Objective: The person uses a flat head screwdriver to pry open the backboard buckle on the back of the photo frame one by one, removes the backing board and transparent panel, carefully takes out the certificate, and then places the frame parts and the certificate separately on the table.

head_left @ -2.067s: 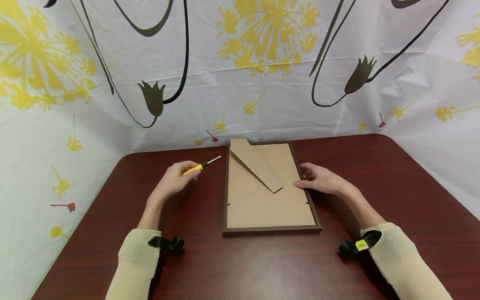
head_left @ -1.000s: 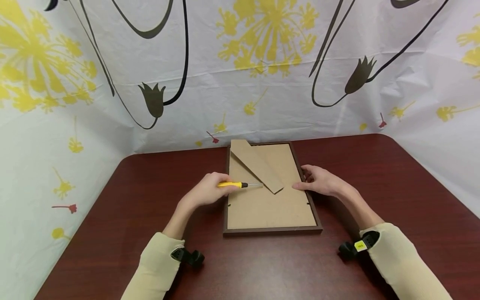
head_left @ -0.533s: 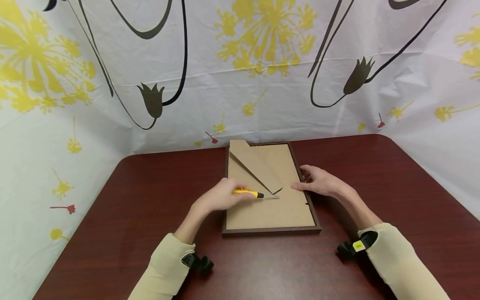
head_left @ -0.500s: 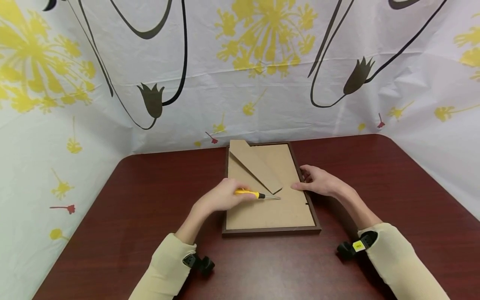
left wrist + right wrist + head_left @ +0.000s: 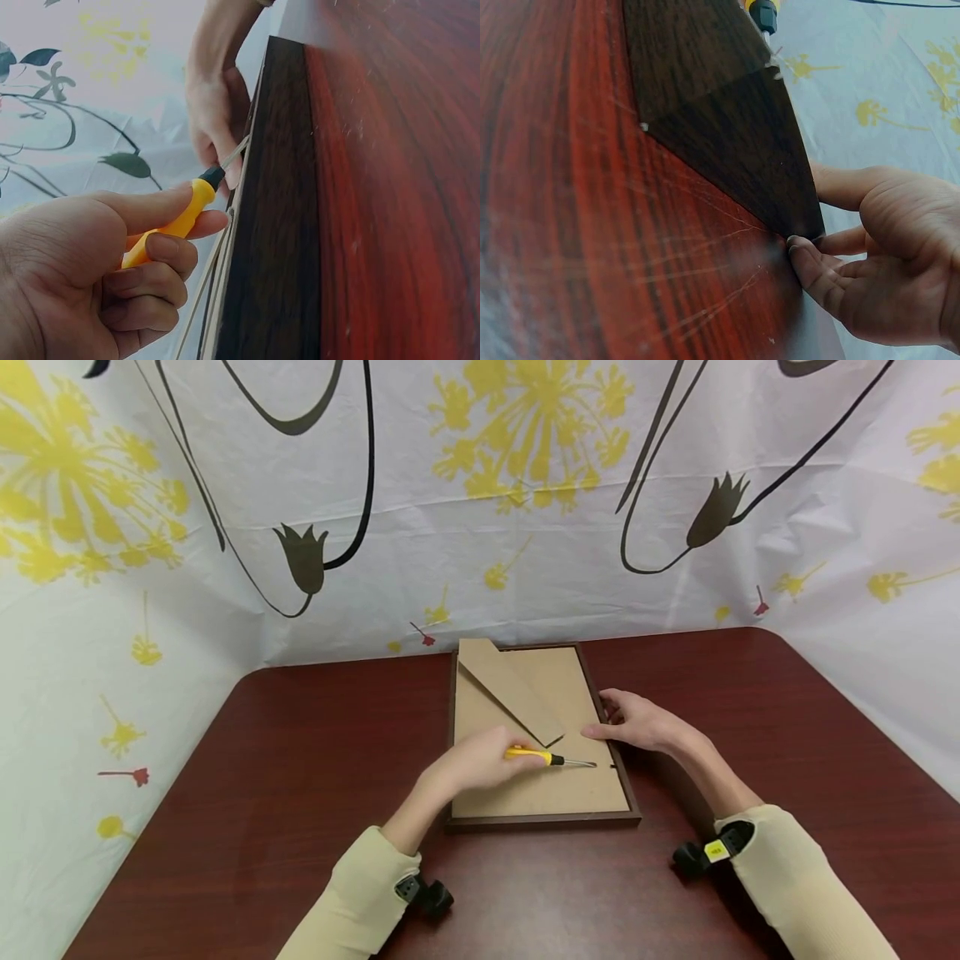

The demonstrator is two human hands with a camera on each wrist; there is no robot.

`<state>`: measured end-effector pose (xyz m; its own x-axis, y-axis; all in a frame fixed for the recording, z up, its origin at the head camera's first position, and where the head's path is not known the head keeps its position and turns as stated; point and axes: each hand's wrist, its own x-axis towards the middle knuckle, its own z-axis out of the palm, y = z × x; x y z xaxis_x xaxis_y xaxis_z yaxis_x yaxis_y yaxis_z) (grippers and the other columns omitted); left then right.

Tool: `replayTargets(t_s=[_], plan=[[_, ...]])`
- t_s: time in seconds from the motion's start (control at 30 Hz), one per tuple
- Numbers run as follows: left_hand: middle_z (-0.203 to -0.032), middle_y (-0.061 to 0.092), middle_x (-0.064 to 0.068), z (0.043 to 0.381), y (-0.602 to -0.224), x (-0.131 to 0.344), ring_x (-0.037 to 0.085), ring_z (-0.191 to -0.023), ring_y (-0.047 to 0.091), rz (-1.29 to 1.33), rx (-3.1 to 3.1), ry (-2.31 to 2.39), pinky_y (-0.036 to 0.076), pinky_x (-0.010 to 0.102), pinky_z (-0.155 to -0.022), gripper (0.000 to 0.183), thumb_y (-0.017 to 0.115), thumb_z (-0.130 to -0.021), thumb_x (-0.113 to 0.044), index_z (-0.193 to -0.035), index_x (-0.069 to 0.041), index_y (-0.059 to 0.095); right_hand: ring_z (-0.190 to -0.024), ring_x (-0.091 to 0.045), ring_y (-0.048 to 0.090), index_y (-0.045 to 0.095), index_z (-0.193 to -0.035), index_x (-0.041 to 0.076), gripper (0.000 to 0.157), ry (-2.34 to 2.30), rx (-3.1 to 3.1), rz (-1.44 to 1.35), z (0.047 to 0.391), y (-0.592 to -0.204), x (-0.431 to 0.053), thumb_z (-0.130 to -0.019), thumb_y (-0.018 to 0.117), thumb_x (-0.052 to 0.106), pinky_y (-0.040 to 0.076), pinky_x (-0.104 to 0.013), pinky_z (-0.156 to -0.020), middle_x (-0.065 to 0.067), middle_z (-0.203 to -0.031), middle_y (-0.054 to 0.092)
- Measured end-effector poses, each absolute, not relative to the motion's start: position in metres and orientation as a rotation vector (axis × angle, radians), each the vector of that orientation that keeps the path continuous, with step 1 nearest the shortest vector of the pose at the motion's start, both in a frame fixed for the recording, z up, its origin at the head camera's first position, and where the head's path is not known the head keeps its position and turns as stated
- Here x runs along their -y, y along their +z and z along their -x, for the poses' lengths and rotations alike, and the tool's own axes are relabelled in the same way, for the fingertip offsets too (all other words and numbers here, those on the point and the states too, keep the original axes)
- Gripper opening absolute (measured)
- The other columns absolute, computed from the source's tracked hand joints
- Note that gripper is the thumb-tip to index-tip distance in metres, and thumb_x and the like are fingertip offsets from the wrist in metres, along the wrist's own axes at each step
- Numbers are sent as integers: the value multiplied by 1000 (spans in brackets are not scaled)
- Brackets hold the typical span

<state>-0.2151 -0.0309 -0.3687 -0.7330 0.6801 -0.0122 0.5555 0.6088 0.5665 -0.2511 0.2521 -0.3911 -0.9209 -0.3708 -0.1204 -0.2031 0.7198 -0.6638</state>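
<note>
A picture frame [image 5: 543, 820] with a dark wood-look rim lies face down on the table, its tan backing board [image 5: 558, 797] upward. A folded cardboard stand [image 5: 517, 697] slants across that board. My left hand [image 5: 480, 764] grips a screwdriver [image 5: 184, 217] by its yellow handle, over the board. The metal shaft points right, its tip close to a small dark tab [image 5: 613, 767] at the frame's right inner edge. My right hand [image 5: 641, 720] holds the right rim, thumb over the board, fingers curled at the outer side, as the right wrist view shows.
The dark red table [image 5: 300, 735] extends on both sides and in front of the frame. A white sheet [image 5: 487, 552] with yellow and grey flower prints hangs behind it. Each wrist wears a black camera strap [image 5: 735, 837].
My left hand has carried the screwdriver rightward from beside the frame across the backing board, to near its right edge. The right hand has stayed on the right rim.
</note>
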Motion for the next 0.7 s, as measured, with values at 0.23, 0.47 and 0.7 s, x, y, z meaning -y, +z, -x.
replayTargets(t_s=[0.23,0.47,0.7], plan=[[-70,53,-7,214,-372,18,7,-60,43,-1045,-2623,779,35,22,-57,23,64,-101,-34,-94,-13,72,-117,-43,53,26,-149,-16,89,-986,-2684,454,252,-391,-252,-95,71,38,46,-55,-95,-29,-127,53],[-79,59,-6,210,-369,10,9,-65,47,-978,-2669,747,38,23,-60,24,66,-100,-35,-104,-12,70,-91,-30,59,27,-150,-13,90,-980,-2687,412,252,-389,-251,-93,74,39,50,-43,-79,-18,-102,59],[-76,55,-4,209,-369,8,9,-64,45,-969,-2684,790,37,23,-58,22,67,-99,-34,-96,-13,60,-52,-19,56,14,-157,-4,97,-1069,-2547,305,250,-388,-254,-94,72,42,50,-34,-52,-12,-79,61]])
